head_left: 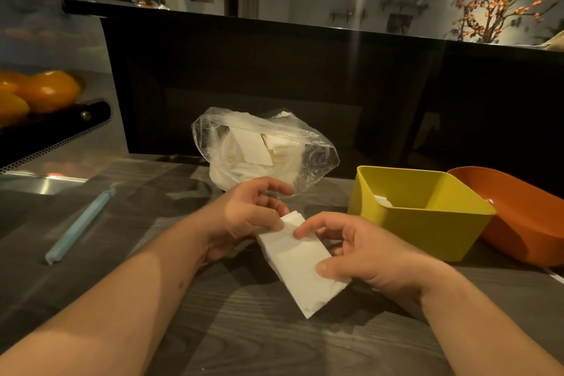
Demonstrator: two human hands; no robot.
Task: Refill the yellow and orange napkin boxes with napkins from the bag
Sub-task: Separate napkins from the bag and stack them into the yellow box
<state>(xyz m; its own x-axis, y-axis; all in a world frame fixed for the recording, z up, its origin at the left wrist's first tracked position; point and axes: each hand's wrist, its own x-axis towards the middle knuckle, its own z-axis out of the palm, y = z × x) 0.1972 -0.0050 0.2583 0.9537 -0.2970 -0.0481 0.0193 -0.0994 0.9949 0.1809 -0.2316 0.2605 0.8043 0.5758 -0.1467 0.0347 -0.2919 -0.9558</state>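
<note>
Both hands hold a white stack of folded napkins (300, 262) just above the grey wooden counter. My left hand (247, 217) pinches its far end; my right hand (357, 250) grips its right side with thumb on top. Behind them lies a clear plastic bag (265, 146) holding more white napkins. To the right stands the yellow napkin box (427, 223), open on top, with a bit of white napkin showing inside. The orange napkin box (525, 223) sits right behind it, touching it; its inside is hidden from here.
A light blue stick-like clip (81, 224) lies on the counter at left. Oranges (39, 91) sit in a dark perforated basket at far left, beside a steel sink edge (39, 180). A dark raised bar wall (274, 76) runs behind the bag.
</note>
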